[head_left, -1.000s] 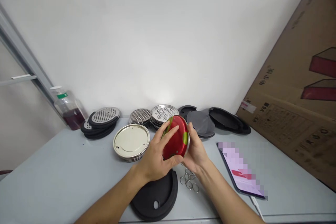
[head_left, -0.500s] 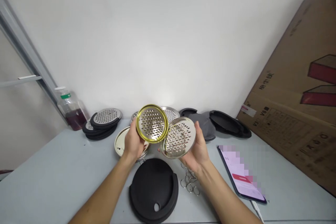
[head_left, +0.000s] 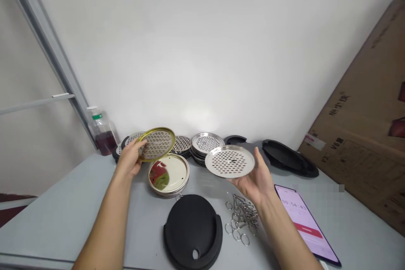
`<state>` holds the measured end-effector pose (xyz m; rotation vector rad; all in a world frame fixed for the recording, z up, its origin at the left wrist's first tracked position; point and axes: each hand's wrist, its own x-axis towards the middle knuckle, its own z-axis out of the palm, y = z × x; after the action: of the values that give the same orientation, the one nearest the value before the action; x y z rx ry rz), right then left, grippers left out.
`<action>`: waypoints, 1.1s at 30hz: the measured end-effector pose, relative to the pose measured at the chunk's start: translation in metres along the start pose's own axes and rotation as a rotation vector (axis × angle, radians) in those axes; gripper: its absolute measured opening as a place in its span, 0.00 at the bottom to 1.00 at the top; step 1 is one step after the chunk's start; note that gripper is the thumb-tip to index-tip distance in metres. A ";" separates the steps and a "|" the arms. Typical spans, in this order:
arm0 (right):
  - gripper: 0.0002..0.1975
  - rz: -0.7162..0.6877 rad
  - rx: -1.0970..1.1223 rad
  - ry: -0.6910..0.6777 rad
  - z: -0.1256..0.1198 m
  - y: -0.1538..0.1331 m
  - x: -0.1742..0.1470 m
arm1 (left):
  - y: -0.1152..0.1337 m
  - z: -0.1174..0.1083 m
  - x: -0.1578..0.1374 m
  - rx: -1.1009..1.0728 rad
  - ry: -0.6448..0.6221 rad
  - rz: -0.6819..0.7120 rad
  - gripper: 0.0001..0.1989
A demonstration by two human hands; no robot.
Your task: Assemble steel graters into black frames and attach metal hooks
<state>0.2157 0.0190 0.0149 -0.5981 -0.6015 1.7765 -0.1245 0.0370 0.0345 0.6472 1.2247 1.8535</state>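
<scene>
My left hand (head_left: 129, 156) grips a round grater disc with a gold rim (head_left: 158, 144) by its left edge, tilted above the table. On the other side, my right hand (head_left: 255, 177) holds a silver perforated grater disc (head_left: 230, 163) by its right edge, nearly level. Below and between them lies a stack of shiny metal lids (head_left: 171, 175), the top one with small holes and a red-green reflection. Behind are a stack of silver perforated discs (head_left: 207, 141) and a stack of grater discs (head_left: 182, 143). A round black holder (head_left: 192, 228) with a raised curved edge lies in front.
Metal rings and clips (head_left: 242, 215) lie in a pile right of the black holder. A phone (head_left: 308, 223) showing a timer lies at right, near a cardboard box (head_left: 357, 135). More black holders (head_left: 289, 156) and a bottle of dark liquid (head_left: 103, 133) stand along the wall.
My hands have moved apart, each with its grater disc. The left disc went left and tipped flatter; the right one is now nearly level. The camera view has shifted slightly.
</scene>
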 end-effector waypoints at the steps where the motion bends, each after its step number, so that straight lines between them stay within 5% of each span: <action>1: 0.25 0.023 -0.031 0.029 -0.001 0.002 0.002 | 0.002 -0.004 0.004 -0.019 0.025 0.011 0.13; 4: 0.11 0.082 -0.164 0.116 -0.001 0.018 0.009 | 0.002 -0.008 0.009 -0.073 0.047 0.017 0.11; 10: 0.17 0.153 -0.319 0.194 0.013 0.033 0.034 | 0.000 0.003 -0.002 -0.037 -0.017 -0.021 0.12; 15: 0.04 0.098 -0.089 -0.038 0.023 0.021 0.055 | -0.006 0.015 -0.016 0.050 -0.163 -0.035 0.17; 20: 0.10 0.093 -0.325 -0.029 0.016 0.034 0.054 | -0.020 0.031 -0.031 0.159 -0.252 0.013 0.20; 28: 0.21 -0.039 -0.528 -0.227 0.011 0.037 0.024 | -0.046 0.055 -0.069 0.537 -0.371 0.481 0.21; 33: 0.19 -0.347 -0.642 0.002 0.008 0.046 0.021 | -0.058 0.059 -0.078 0.676 -0.326 0.796 0.14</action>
<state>0.1729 0.0269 -0.0119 -0.8647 -1.2137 1.2419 -0.0171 0.0131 0.0061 1.9539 1.4851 1.7664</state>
